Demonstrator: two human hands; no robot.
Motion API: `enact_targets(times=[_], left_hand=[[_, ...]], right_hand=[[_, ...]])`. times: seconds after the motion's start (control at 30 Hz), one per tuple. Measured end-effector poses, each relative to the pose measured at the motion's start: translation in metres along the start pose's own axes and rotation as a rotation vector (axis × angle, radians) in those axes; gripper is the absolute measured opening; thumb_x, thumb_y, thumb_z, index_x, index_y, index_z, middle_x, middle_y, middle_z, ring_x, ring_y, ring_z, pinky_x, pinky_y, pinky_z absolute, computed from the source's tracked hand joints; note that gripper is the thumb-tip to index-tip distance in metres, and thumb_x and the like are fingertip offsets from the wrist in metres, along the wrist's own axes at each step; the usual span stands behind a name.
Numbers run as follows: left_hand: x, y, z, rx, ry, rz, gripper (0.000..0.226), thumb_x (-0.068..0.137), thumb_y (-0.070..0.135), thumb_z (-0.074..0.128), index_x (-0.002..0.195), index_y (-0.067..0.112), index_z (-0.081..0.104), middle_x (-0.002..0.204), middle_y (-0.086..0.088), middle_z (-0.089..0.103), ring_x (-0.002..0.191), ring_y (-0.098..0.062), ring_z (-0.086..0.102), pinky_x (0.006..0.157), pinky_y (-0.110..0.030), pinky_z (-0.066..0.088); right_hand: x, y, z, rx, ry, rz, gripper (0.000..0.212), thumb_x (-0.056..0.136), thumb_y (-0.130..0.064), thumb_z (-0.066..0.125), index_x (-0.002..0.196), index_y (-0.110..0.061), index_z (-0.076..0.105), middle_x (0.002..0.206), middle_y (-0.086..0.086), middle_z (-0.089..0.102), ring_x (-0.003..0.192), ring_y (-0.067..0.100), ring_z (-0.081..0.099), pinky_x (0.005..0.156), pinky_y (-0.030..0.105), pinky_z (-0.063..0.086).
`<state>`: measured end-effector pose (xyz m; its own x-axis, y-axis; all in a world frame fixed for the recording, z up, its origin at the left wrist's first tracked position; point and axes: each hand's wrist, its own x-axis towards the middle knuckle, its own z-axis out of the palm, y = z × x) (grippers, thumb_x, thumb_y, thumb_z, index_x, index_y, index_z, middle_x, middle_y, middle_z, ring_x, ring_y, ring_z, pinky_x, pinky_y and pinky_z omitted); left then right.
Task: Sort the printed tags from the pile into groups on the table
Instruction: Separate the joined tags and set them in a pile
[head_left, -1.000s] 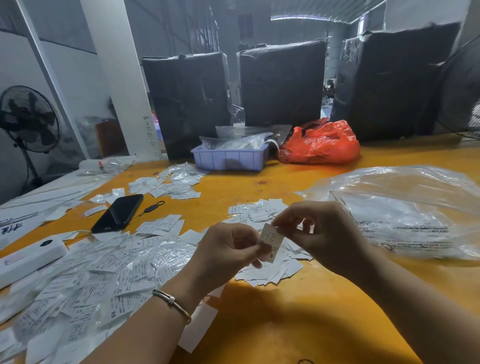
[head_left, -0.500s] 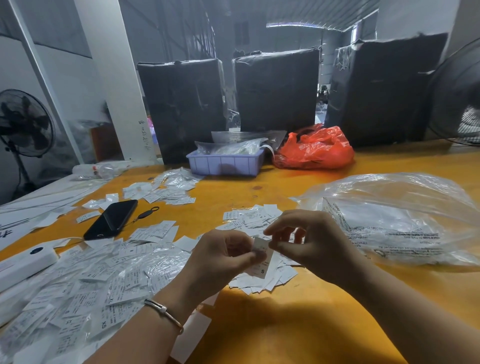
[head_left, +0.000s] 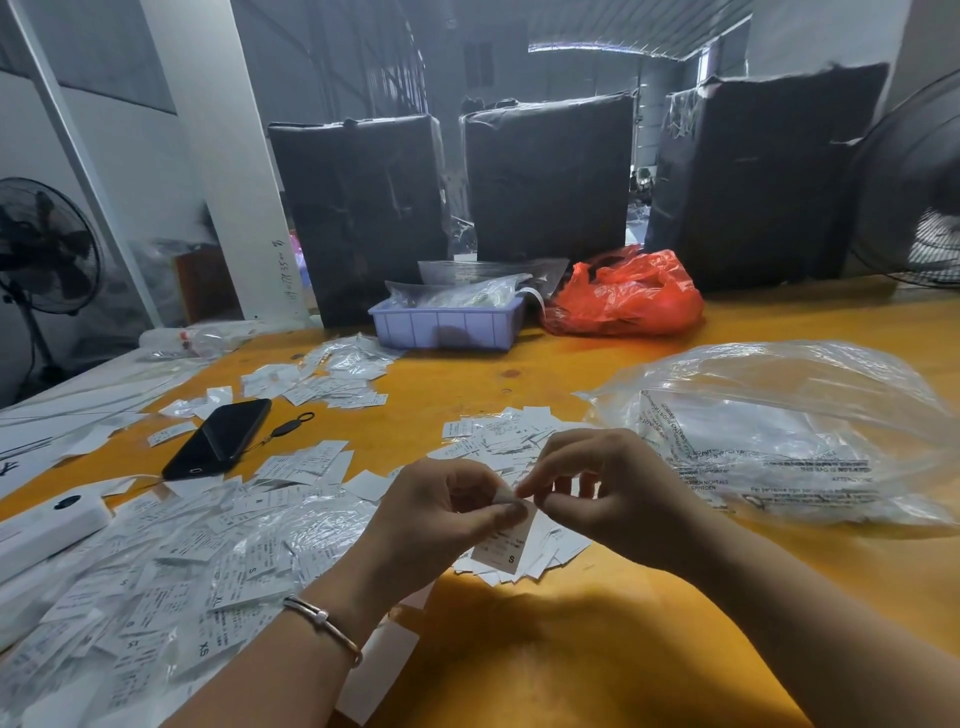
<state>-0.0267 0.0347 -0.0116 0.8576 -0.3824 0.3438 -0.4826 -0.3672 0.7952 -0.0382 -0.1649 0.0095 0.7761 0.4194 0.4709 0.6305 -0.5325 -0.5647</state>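
A white printed tag marked S hangs between my hands above the yellow table. My left hand pinches its upper edge between thumb and fingers. My right hand pinches the tag's top corner with its fingertips. Under my hands lies a sorted group of tags. A big loose pile of tags mixed with clear film covers the table at the left. Another small group of tags lies further back.
A black phone with a cord lies left of centre. A white device sits at the left edge. Clear plastic bags lie at right. A lilac tray, red bag and black wrapped bundles stand behind.
The tag has turned and dropped lower between my hands, so its S mark now faces me. My right fingers have shifted to its top corner. The camera tipped slightly upward.
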Motion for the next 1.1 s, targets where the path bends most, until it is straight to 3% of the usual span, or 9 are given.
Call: enact_targets(times=[0.13,0.2,0.4,0.47,0.57,0.67,0.9,1.0,1.1], left_hand=[[0.001,0.001,-0.005,-0.029,0.024,-0.043,0.012,0.077,0.027,0.075,0.087,0.022,0.071,0.083,0.007,0.075,0.083,-0.009,0.071,0.067,-0.022,0.058],[0.0,0.0,-0.009,-0.021,0.047,-0.086,0.009,0.084,0.014,0.074,0.088,0.022,0.07,0.081,0.002,0.075,0.082,-0.013,0.07,0.066,-0.023,0.057],[0.002,-0.005,-0.02,0.15,0.15,-0.183,0.019,0.087,0.007,0.064,0.078,0.023,0.07,0.078,0.006,0.072,0.073,-0.006,0.066,0.055,-0.012,0.05],[0.003,-0.007,-0.023,0.189,0.239,-0.21,0.021,0.085,0.007,0.06,0.074,0.022,0.07,0.072,0.008,0.07,0.067,-0.005,0.063,0.05,-0.015,0.048],[0.004,-0.009,-0.029,0.306,0.298,-0.24,0.021,0.079,0.02,0.054,0.066,0.024,0.07,0.064,0.003,0.068,0.058,-0.014,0.059,0.05,-0.026,0.044],[0.004,-0.012,-0.032,0.49,0.27,-0.29,0.027,0.082,0.014,0.054,0.061,0.023,0.066,0.056,0.002,0.064,0.051,-0.015,0.051,0.051,-0.026,0.037],[0.0,-0.014,-0.031,0.764,0.173,-0.466,0.027,0.076,0.002,0.048,0.066,0.019,0.068,0.072,0.003,0.064,0.065,-0.017,0.058,0.049,-0.022,0.034],[0.002,-0.011,-0.028,0.747,0.223,-0.396,0.031,0.077,0.001,0.048,0.064,0.025,0.064,0.079,0.009,0.06,0.073,-0.012,0.055,0.054,-0.023,0.035],[0.002,-0.011,-0.024,0.68,0.252,-0.259,0.034,0.08,0.0,0.051,0.065,0.029,0.06,0.091,0.008,0.059,0.093,-0.015,0.053,0.071,-0.03,0.044]], right_hand=[[0.003,0.005,-0.018,-0.045,0.034,0.113,0.02,0.078,-0.002,0.066,0.086,-0.016,0.077,0.075,-0.006,0.07,0.066,0.008,0.061,0.057,0.019,0.046],[0.004,0.009,-0.03,-0.153,0.021,0.214,0.021,0.078,-0.001,0.064,0.083,-0.018,0.076,0.069,-0.011,0.067,0.06,0.003,0.058,0.055,0.02,0.045],[-0.001,0.023,-0.057,-0.493,-0.239,0.579,0.019,0.078,0.004,0.056,0.074,-0.01,0.068,0.064,0.003,0.069,0.052,0.013,0.068,0.054,0.028,0.054],[-0.004,0.026,-0.06,-0.589,-0.326,0.661,0.007,0.08,-0.006,0.066,0.073,-0.007,0.066,0.06,0.004,0.07,0.049,0.012,0.068,0.054,0.026,0.053],[-0.005,0.029,-0.062,-0.67,-0.436,0.748,0.036,0.074,-0.035,0.079,0.056,-0.011,0.059,0.043,-0.001,0.063,0.043,0.011,0.063,0.057,0.026,0.054],[-0.005,0.027,-0.06,-0.708,-0.485,0.806,0.044,0.07,-0.047,0.079,0.061,-0.009,0.059,0.037,-0.005,0.057,0.044,0.012,0.064,0.06,0.026,0.056],[-0.005,0.028,-0.057,-0.684,-0.491,0.835,0.033,0.078,-0.036,0.077,0.079,-0.007,0.062,0.051,-0.001,0.064,0.042,0.011,0.062,0.068,0.03,0.059],[-0.004,0.029,-0.056,-0.695,-0.498,0.825,0.032,0.08,-0.029,0.076,0.061,-0.01,0.057,0.039,-0.004,0.057,0.04,0.01,0.06,0.07,0.029,0.059],[-0.003,0.031,-0.056,-0.679,-0.497,0.809,0.034,0.08,-0.025,0.073,0.054,-0.011,0.055,0.034,-0.006,0.054,0.036,0.007,0.057,0.066,0.026,0.057]])
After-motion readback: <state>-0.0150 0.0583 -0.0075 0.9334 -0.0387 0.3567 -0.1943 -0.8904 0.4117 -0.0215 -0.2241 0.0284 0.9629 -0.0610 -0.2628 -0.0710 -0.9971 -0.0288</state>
